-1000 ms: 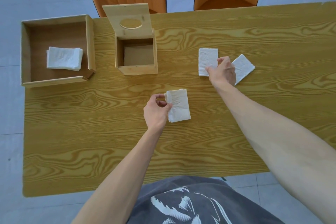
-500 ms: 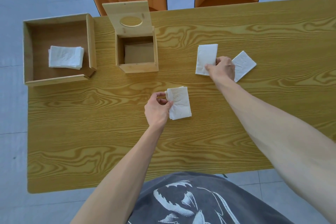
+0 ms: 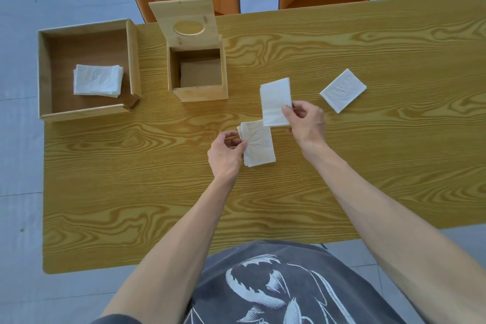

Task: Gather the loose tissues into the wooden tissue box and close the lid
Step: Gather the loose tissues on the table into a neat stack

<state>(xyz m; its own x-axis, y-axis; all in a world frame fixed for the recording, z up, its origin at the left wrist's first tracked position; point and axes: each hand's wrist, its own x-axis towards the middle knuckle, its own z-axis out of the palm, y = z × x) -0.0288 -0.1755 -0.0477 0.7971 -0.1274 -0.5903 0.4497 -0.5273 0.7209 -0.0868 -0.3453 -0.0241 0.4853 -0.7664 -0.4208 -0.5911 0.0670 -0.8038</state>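
Pinching one folded tissue (image 3: 275,102), the right hand (image 3: 306,123) is carrying it toward the small stack (image 3: 259,143) in the left hand (image 3: 226,151) grip. Squaring edges before stacking should help; the wooden tissue box (image 3: 197,94) is standing open nearby, and another tissue (image 3: 343,90) is lying on the table (image 3: 368,165).

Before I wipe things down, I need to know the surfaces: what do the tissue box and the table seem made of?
The tissue box: pale, unpainted wood, probably bamboo or pine, with faint straight grain and a matte look. The table: likely wood-grain laminate, not solid wood; the bold swirling grain looks printed and the top is smooth with a slight sheen.
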